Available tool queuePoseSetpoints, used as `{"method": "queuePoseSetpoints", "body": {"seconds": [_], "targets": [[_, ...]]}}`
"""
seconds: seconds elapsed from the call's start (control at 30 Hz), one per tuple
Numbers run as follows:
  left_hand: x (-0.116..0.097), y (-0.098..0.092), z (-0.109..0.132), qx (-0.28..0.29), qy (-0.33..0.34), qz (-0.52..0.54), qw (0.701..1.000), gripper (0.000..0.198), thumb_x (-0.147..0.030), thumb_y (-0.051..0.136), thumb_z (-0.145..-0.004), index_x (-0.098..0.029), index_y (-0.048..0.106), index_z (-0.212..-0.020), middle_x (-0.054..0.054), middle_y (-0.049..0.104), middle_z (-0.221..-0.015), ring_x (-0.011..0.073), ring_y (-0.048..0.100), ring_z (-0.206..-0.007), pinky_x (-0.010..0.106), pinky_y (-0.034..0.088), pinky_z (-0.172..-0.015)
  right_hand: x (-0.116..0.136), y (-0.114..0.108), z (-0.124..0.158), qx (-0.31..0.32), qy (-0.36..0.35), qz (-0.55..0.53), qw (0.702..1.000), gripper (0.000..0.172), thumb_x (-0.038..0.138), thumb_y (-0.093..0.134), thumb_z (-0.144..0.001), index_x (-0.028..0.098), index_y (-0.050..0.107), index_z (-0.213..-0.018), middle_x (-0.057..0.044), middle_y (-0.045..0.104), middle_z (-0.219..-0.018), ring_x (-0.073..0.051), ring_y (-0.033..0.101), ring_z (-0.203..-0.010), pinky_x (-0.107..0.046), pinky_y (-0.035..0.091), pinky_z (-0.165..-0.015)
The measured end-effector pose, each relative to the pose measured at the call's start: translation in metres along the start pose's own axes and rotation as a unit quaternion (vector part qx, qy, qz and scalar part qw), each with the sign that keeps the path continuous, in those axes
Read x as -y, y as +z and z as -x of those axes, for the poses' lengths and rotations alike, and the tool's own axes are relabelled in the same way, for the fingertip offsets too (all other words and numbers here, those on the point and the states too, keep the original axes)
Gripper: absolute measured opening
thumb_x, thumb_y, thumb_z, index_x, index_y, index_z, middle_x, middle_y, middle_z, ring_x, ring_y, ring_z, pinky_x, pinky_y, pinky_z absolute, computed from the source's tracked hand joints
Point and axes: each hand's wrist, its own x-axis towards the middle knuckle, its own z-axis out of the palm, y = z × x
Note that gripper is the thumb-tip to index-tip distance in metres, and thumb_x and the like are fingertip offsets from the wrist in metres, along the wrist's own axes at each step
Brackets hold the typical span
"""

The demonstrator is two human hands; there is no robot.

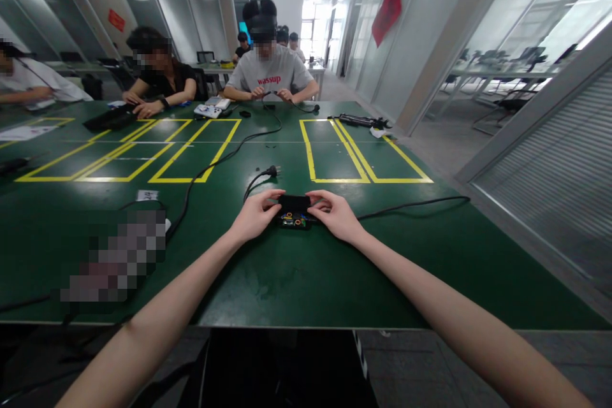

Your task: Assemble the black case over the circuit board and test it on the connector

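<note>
My left hand (257,213) and my right hand (338,215) pinch the two ends of a black casing cover (294,203) between thumb and fingers. Right below the cover, on the near side, lies an opened power adapter (293,221) with its circuit board and orange-ringed parts showing. Whether cover and adapter touch, I cannot tell. A black cord (415,205) runs off to the right from beside my right hand. Beyond my left hand a power plug (272,171) with metal prongs lies on its curled cord.
The green table (335,293) bears yellow tape outlines. At left lies a blurred-out object (119,258) with a long black cable (229,156). A folded black stand (361,121) lies at the far right. Across the table, a person in a white shirt (270,70) handles a cord; others sit left.
</note>
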Motion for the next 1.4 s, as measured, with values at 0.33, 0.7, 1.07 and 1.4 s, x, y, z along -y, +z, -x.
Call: {"method": "queuePoseSetpoints", "body": {"seconds": [0.33, 0.7, 1.07, 1.4], "targets": [[0.006, -0.002, -0.001, -0.017, -0.004, -0.01, 1.0, 0.038, -0.024, 0.065, -0.086, -0.014, 0.069, -0.122, 0.011, 0.076, -0.114, 0.0238, 0.074, -0.101, 0.043, 0.059, -0.098, -0.002, 0.0, -0.001, 0.005, -0.021, 0.016, 1.0, 0.031, 0.024, 0.069, -0.08, 0.02, 0.071, -0.11, -0.003, 0.072, -0.094, -0.014, 0.068, -0.075, -0.03, 0.06, -0.073], [-0.012, -0.008, 0.004, 0.037, -0.005, -0.021, 0.999, 0.022, -0.035, 0.062, -0.086, -0.015, 0.072, -0.084, 0.008, 0.077, -0.099, 0.0215, 0.073, -0.092, 0.035, 0.058, -0.089, 0.022, -0.007, 0.01, 0.073, -0.071, 0.041, 0.994, 0.017, 0.036, 0.063, -0.092, 0.02, 0.069, -0.089, -0.007, 0.073, -0.1, -0.02, 0.069, -0.094, -0.035, 0.059, -0.083], [-0.019, -0.005, 0.01, 0.076, 0.045, -0.125, 0.988, 0.027, -0.036, 0.064, -0.089, -0.017, 0.072, -0.108, 0.006, 0.076, -0.104, 0.021, 0.069, -0.094, 0.032, 0.055, -0.088, 0.029, -0.012, 0.016, 0.119, -0.106, 0.16, 0.974, 0.019, 0.028, 0.069, -0.088, 0.021, 0.071, -0.106, -0.008, 0.073, -0.106, -0.023, 0.068, -0.097, -0.04, 0.055, -0.089], [-0.026, 0.002, 0.009, 0.112, 0.056, -0.365, 0.923, 0.045, -0.061, 0.057, -0.096, -0.018, 0.07, -0.093, 0.007, 0.071, -0.089, 0.0223, 0.065, -0.08, 0.029, 0.044, -0.068, 0.038, -0.013, 0.019, 0.137, -0.149, 0.168, 0.965, 0.026, 0.022, 0.076, -0.083, 0.022, 0.069, -0.108, -0.007, 0.071, -0.11, -0.025, 0.065, -0.103, -0.042, 0.053, -0.093]]}}
